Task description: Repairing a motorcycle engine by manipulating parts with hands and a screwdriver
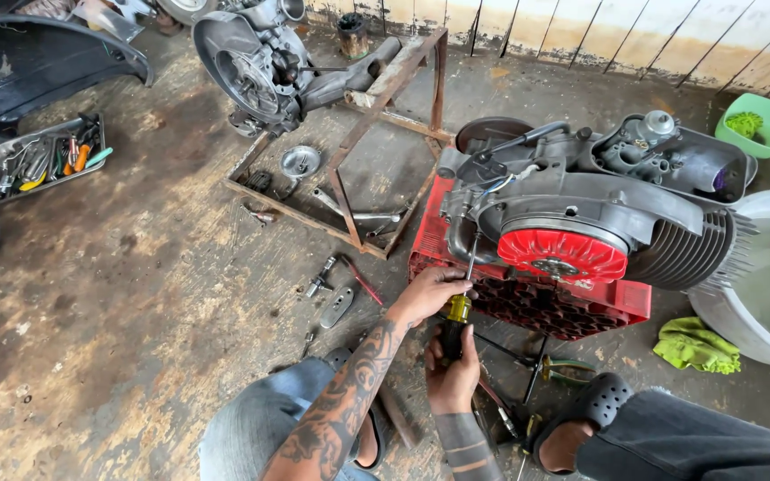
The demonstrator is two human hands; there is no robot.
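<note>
Bare stained floor [135, 285] lies open to the left. Both hands, left hand [430, 292] above right hand [450, 370], close around a yellow-handled screwdriver [458, 307], its shaft against the grey engine [581, 209] with a red fan, perched at the red crate [536, 303]'s edge.

We look down on a stained, scuffed concrete floor [135, 294] in even daylight. Along the top runs a pale plank wall [634, 31], dirty at its foot. A rusty metal frame [349, 200] stands on the floor, near a tool tray [46, 158] at left.
</note>
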